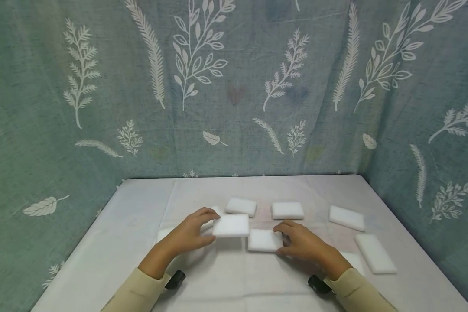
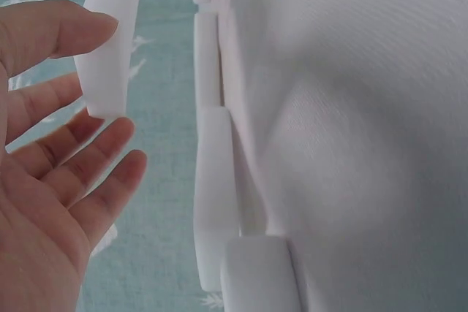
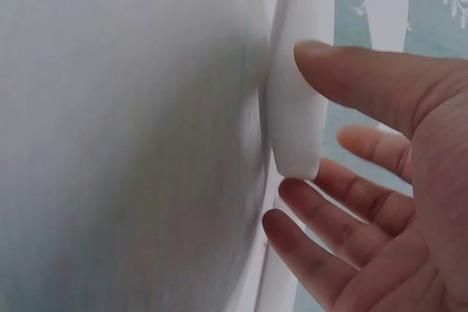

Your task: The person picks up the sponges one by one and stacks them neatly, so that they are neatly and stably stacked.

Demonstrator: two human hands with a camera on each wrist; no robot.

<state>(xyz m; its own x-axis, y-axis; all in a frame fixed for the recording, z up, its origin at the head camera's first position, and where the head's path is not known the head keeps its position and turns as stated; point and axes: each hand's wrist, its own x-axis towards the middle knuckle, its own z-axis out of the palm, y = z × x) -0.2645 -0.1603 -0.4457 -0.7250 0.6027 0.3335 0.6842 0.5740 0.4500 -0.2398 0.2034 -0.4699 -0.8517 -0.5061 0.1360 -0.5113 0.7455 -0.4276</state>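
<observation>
Between thumb and fingers, my left hand [image 1: 191, 233] pinches a white sponge block [image 1: 231, 225] by its left end. In the left wrist view this block [image 2: 113, 49] is held up off the table, thumb on one side and fingers on the other. To its right, my right hand [image 1: 302, 242] grips the right end of a second white sponge block [image 1: 264, 240], which lies low at the tabletop. The right wrist view shows the thumb [image 3: 322, 63] on that block's near face and fingertips around its end.
More white sponge blocks lie about: one behind the left block [image 1: 241, 207], one at back centre [image 1: 287, 210], several to the right [image 1: 346, 217]. Others are partly hidden by the hands and forearms. Patterned curtains [image 1: 234, 86] enclose the white-covered table [image 1: 218, 286].
</observation>
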